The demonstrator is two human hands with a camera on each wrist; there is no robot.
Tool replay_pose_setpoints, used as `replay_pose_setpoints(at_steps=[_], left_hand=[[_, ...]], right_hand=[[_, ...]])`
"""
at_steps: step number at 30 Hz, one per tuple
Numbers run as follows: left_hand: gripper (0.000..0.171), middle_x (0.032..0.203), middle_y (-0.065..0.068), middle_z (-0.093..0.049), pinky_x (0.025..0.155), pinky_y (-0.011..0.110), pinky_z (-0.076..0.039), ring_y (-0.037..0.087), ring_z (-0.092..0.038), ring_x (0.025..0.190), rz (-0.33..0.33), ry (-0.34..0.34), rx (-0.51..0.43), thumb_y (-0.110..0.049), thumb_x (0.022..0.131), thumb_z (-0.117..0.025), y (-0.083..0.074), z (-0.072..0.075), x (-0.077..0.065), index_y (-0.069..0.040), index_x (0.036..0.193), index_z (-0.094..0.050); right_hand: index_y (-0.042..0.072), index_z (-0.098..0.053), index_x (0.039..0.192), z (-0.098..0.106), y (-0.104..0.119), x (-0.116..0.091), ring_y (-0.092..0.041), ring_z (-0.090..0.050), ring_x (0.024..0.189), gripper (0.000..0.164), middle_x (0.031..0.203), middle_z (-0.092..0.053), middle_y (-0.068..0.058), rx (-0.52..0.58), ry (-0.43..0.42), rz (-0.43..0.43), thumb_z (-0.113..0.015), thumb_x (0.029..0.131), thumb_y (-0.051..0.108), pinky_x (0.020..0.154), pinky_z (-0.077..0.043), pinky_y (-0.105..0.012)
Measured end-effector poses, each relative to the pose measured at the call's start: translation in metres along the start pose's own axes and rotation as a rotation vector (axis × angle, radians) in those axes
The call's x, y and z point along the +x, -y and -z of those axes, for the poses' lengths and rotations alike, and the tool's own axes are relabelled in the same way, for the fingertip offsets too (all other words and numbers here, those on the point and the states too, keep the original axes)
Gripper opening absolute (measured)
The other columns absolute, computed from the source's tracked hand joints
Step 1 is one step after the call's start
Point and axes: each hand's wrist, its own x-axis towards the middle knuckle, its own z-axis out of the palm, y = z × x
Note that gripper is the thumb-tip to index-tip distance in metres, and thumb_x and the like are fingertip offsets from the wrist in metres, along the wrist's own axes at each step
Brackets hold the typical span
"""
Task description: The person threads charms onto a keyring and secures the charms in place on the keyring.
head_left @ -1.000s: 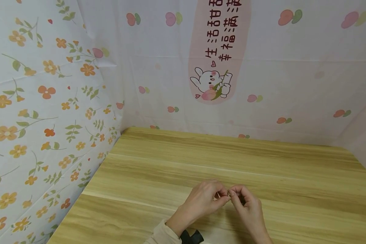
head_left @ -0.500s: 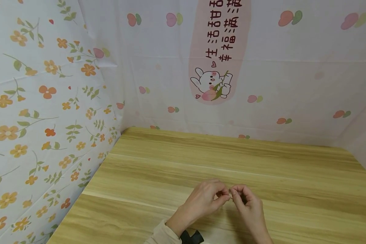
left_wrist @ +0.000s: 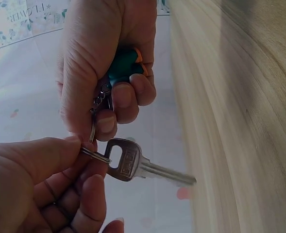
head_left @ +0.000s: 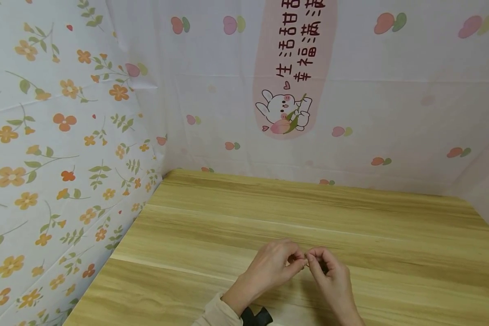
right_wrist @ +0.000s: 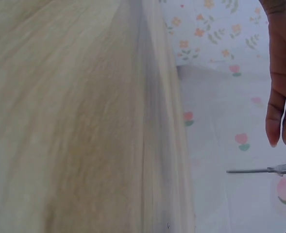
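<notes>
In the left wrist view my left hand [left_wrist: 16,179] pinches a metal split ring [left_wrist: 95,155] between thumb and fingers. A silver key [left_wrist: 126,161] hangs from this ring, the ring passing through the hole in its bow. My right hand [left_wrist: 96,53] comes in from the top, its thumb and fingertips on the ring's other side. Curled in its fingers is a dark green charm [left_wrist: 123,65] with orange edging, joined by a short chain [left_wrist: 100,98]. Both hands, left [head_left: 275,262] and right [head_left: 333,278], meet fingertip to fingertip above the table. The right wrist view shows the key [right_wrist: 252,171] edge-on.
The wood-grain table [head_left: 228,217] spreads beneath the hands. Behind it hangs a white cloth [head_left: 212,113] with a rabbit print, and a flowered cloth [head_left: 65,158] covers the left side. A black strap-like object [head_left: 257,317] shows beside the left sleeve [head_left: 218,312].
Both hands hold almost the same place. Their fingertips shift slightly against each other, and the small metal bit between them shows less than a second ago.
</notes>
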Motion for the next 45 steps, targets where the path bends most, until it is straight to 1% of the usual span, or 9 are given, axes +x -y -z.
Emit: replay_pose_setpoints(at_steps=[4, 10, 18, 20, 25, 31, 39, 42, 45], left_hand=[[0.009, 0.081, -0.010, -0.066, 0.062, 0.002, -0.037, -0.008, -0.054, 0.072, -0.018, 0.004, -0.016, -0.019, 0.088, -0.066, -0.0004, 0.0002, 0.0002, -0.015, 0.081, -0.068], [0.009, 0.081, -0.009, -0.065, 0.063, 0.002, -0.037, -0.008, -0.055, 0.073, -0.026, 0.007, -0.036, -0.019, 0.088, -0.066, -0.0013, 0.0008, 0.0004, -0.015, 0.081, -0.068], [0.011, 0.076, -0.012, -0.062, 0.059, 0.003, -0.035, -0.007, -0.051, 0.068, 0.029, 0.016, -0.003, -0.019, 0.086, -0.068, -0.0017, 0.0001, 0.0003, -0.018, 0.076, -0.066], [0.011, 0.075, -0.012, -0.062, 0.059, 0.003, -0.035, -0.007, -0.051, 0.068, 0.034, 0.017, 0.004, -0.019, 0.086, -0.068, -0.0018, -0.0003, 0.0003, -0.018, 0.076, -0.066], [0.010, 0.078, -0.011, -0.063, 0.061, 0.003, -0.036, -0.006, -0.052, 0.070, 0.006, 0.007, 0.003, -0.019, 0.087, -0.067, -0.0019, -0.0004, 0.0006, -0.017, 0.077, -0.066], [0.007, 0.080, -0.008, -0.064, 0.063, 0.002, -0.036, -0.006, -0.055, 0.073, -0.032, 0.000, -0.031, -0.018, 0.087, -0.068, -0.0015, -0.0007, 0.0006, -0.014, 0.081, -0.068], [0.006, 0.083, -0.007, -0.066, 0.063, 0.002, -0.036, -0.005, -0.056, 0.074, -0.030, -0.012, -0.049, -0.018, 0.087, -0.068, -0.0022, -0.0011, 0.0015, -0.014, 0.082, -0.067], [0.006, 0.083, -0.007, -0.066, 0.062, 0.002, -0.035, -0.005, -0.056, 0.074, -0.026, -0.023, -0.054, -0.018, 0.087, -0.067, -0.0024, -0.0007, 0.0015, -0.014, 0.083, -0.068], [0.006, 0.086, -0.006, -0.066, 0.063, 0.003, -0.036, -0.004, -0.057, 0.077, -0.010, -0.035, -0.086, -0.018, 0.088, -0.066, -0.0021, -0.0008, 0.0013, -0.014, 0.085, -0.068]], right_hand=[[0.004, -0.062, 0.080, 0.0008, -0.0013, -0.0002, 0.001, -0.042, 0.052, 0.020, 0.064, -0.053, 0.005, -0.019, -0.004, -0.031, -0.061, 0.080, -0.016, 0.044, -0.035, -0.017], [0.004, -0.061, 0.081, 0.0027, -0.0006, 0.0010, -0.001, -0.042, 0.052, 0.018, 0.064, -0.051, 0.006, 0.002, 0.012, -0.066, -0.060, 0.083, -0.013, 0.044, -0.034, -0.020], [0.004, -0.061, 0.082, 0.0026, 0.0000, -0.0002, 0.000, -0.042, 0.051, 0.021, 0.064, -0.053, 0.004, 0.018, 0.027, -0.003, -0.060, 0.081, -0.017, 0.044, -0.035, -0.017], [0.004, -0.061, 0.082, 0.0023, -0.0002, -0.0007, 0.000, -0.042, 0.051, 0.021, 0.064, -0.053, 0.003, 0.018, 0.023, 0.002, -0.060, 0.080, -0.017, 0.043, -0.035, -0.017], [0.004, -0.061, 0.082, 0.0025, -0.0002, -0.0010, 0.000, -0.042, 0.051, 0.020, 0.064, -0.052, 0.004, 0.015, 0.004, -0.025, -0.060, 0.082, -0.016, 0.043, -0.034, -0.018], [0.003, -0.062, 0.082, 0.0044, -0.0003, 0.0005, -0.001, -0.041, 0.050, 0.018, 0.064, -0.051, 0.007, 0.025, -0.007, -0.051, -0.058, 0.083, -0.015, 0.043, -0.033, -0.020], [0.003, -0.062, 0.083, 0.0069, 0.0024, 0.0020, -0.002, -0.041, 0.050, 0.017, 0.064, -0.050, 0.006, 0.043, 0.003, -0.073, -0.057, 0.085, -0.013, 0.043, -0.033, -0.022], [0.003, -0.062, 0.083, 0.0072, 0.0032, 0.0023, -0.002, -0.041, 0.050, 0.015, 0.064, -0.050, 0.007, 0.044, 0.009, -0.101, -0.057, 0.086, -0.011, 0.042, -0.033, -0.022], [0.003, -0.061, 0.084, 0.0077, 0.0035, 0.0027, -0.003, -0.040, 0.050, 0.013, 0.064, -0.049, 0.007, 0.045, 0.026, -0.129, -0.056, 0.088, -0.009, 0.042, -0.033, -0.022]])
